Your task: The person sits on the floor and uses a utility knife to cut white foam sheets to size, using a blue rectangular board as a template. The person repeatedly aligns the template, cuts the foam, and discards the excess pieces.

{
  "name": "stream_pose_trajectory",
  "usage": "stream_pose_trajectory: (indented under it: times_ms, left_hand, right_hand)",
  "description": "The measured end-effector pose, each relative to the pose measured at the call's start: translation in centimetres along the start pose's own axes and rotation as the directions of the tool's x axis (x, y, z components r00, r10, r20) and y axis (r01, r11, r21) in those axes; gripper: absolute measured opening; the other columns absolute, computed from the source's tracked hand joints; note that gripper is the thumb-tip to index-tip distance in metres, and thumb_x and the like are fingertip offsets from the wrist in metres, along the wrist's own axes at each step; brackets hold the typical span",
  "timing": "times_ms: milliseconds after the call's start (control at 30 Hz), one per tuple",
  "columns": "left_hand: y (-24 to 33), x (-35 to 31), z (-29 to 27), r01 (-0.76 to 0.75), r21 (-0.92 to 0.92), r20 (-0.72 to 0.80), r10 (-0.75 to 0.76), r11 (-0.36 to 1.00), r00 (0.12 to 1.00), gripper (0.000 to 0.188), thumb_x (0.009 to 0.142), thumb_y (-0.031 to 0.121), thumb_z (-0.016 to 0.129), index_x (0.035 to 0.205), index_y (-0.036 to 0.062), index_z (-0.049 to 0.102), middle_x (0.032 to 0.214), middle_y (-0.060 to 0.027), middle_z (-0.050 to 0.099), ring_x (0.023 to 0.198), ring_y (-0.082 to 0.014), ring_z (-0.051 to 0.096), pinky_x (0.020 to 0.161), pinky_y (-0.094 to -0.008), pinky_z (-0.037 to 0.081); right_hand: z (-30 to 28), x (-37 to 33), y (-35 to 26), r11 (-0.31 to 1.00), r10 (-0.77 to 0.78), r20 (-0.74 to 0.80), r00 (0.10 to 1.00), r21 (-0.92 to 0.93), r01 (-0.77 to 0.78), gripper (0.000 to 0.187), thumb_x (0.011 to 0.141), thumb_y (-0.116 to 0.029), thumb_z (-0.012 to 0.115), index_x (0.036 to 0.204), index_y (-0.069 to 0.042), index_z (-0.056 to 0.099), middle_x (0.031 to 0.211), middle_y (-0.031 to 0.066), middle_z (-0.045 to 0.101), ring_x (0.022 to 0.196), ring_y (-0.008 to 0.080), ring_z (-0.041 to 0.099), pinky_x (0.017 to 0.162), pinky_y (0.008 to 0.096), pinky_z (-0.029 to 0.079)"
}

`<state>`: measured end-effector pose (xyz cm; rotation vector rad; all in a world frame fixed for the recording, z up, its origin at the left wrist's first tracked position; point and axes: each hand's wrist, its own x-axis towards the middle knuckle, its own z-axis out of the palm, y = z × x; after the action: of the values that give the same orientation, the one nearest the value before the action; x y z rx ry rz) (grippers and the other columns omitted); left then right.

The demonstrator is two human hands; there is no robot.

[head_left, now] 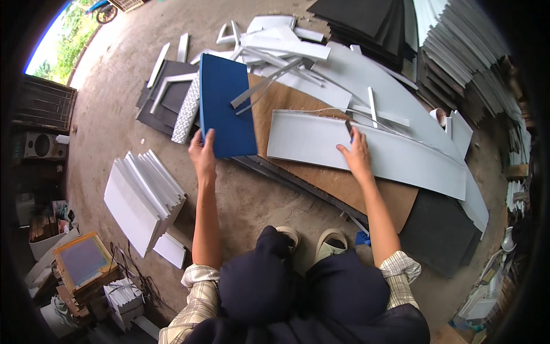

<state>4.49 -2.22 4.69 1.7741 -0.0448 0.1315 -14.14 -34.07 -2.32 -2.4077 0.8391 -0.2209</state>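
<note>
Head view, looking down on a low work surface and the floor (258, 200) around it. The left hand (203, 153) is closed on the lower left corner of a blue sheet (223, 103), thumb uppermost; whether the sheet is lifted there cannot be told. The blue sheet lies at the left of the work surface, partly over a brown board (395, 200), and a narrow grey strip (258, 89) crosses its right edge. A silver patterned piece (187, 112) stands out along its left edge.

The right hand (358, 156) holds a small dark tool (349, 128) between bent fingers, above a long white panel (309, 137); the tool's lower part is hidden by the hand. The panel slants across the brown board, to the right of the blue sheet and apart from it. White offcuts (275, 43) lie heaped beyond, and black sheets (441, 235) show at the near right. On the floor at left is a stack of white sheets (133, 198), near the left forearm.
</note>
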Motion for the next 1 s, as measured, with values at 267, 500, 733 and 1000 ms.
stream_pose_trajectory:
  times_ms: [267, 500, 733, 1000]
  left_hand:
    - [10.3, -0.3, -4.7, -0.353, -0.04, -0.199, 0.338, 0.935, 0.92, 0.025, 0.079, 0.024, 0.068, 0.092, 0.0038, 0.062, 0.086, -0.0045, 0.063, 0.081, -0.0097, 0.057, 0.073, -0.0204, 0.045]
    - [5.8, -1.5, 3.2, -0.029, 0.051, 0.412, 0.005, 0.998, 0.911, 0.025, 0.078, 0.024, 0.069, 0.091, 0.0042, 0.063, 0.077, -0.0027, 0.063, 0.068, -0.0085, 0.058, 0.059, -0.0193, 0.045]
    - [-1.1, -0.7, 12.8, 0.018, 0.106, 0.61, -0.079, 0.994, 0.789, 0.04, 0.076, 0.032, 0.069, 0.098, 0.001, 0.056, 0.089, -0.0125, 0.061, 0.08, -0.0172, 0.059, 0.069, -0.0273, 0.047]
    - [-3.9, -2.9, 15.5, -0.462, 0.394, 0.539, 0.207, 0.794, 0.816, 0.036, 0.083, 0.022, 0.058, 0.114, 0.0058, 0.05, 0.115, -0.0139, 0.049, 0.109, -0.0276, 0.042, 0.095, -0.0368, 0.032]
  right_hand:
    - [-5.3, -2.4, 6.9, 0.999, 0.039, -0.357, 0.933, 0.003, -0.041, 0.042, 0.078, -0.004, 0.057, 0.118, -0.002, 0.044, 0.105, 0.0194, 0.044, 0.096, 0.0359, 0.049, 0.082, 0.0417, 0.043]
    - [-9.4, -5.3, 14.3, 0.895, 0.173, -0.327, 0.929, -0.341, -0.287, 0.037, 0.082, -0.012, 0.056, 0.116, -0.001, 0.047, 0.106, 0.0189, 0.046, 0.096, 0.0337, 0.046, 0.083, 0.0421, 0.041]
    - [-7.5, -3.4, 7.4, 0.799, 0.121, 0.113, 0.986, 0.578, -0.164, 0.055, 0.086, -0.027, 0.057, 0.13, -0.005, 0.032, 0.109, 0.0166, 0.047, 0.086, 0.0212, 0.053, 0.077, 0.032, 0.044]
    - [-4.4, -2.4, 7.3, 0.916, 0.157, 0.022, 0.987, 0.371, -0.154, 0.082, 0.072, -0.011, 0.071, 0.137, -0.008, 0.02, 0.119, 0.0176, 0.041, 0.104, 0.0256, 0.047, 0.09, 0.0352, 0.04]
